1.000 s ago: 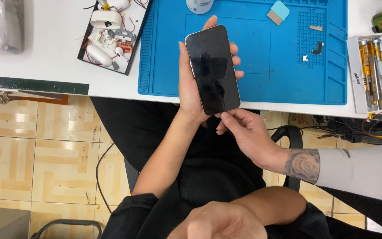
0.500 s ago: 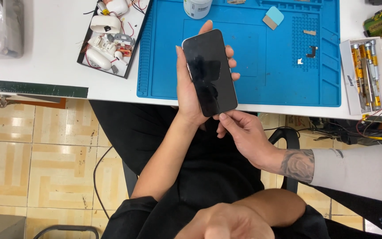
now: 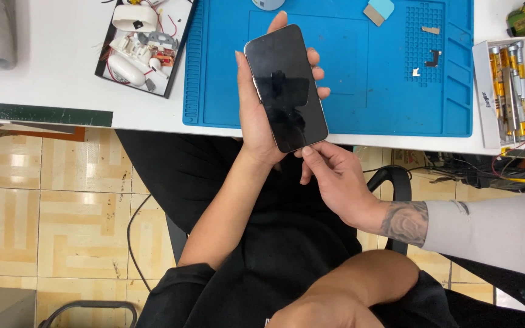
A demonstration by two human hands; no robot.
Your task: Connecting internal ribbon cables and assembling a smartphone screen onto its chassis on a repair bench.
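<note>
Right hand [image 3: 311, 313]: low at the frame edge, forearm folded across the lap; grip cannot be told.
Co-worker's hand [image 3: 329, 176]: tattooed wrist, fingertips pinching the phone's lower corner.
Left hand [image 3: 262, 115]: raised, palm up, fingers wrapped around the dark phone [image 3: 285, 88].
Phone: screen up, above the blue mat [image 3: 396, 91] on the white surface [image 3: 50, 79].

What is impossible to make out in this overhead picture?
All in the head view:
- Back of the black slab-shaped smartphone: turned away, covered by the left hand.
- Right hand: cut off by the bottom edge, so its grip is unreadable.
- Whether another person's tattooed hand pinches anything at the phone's lower corner: too small.
- Pale round container: cut off by the top edge.
</note>
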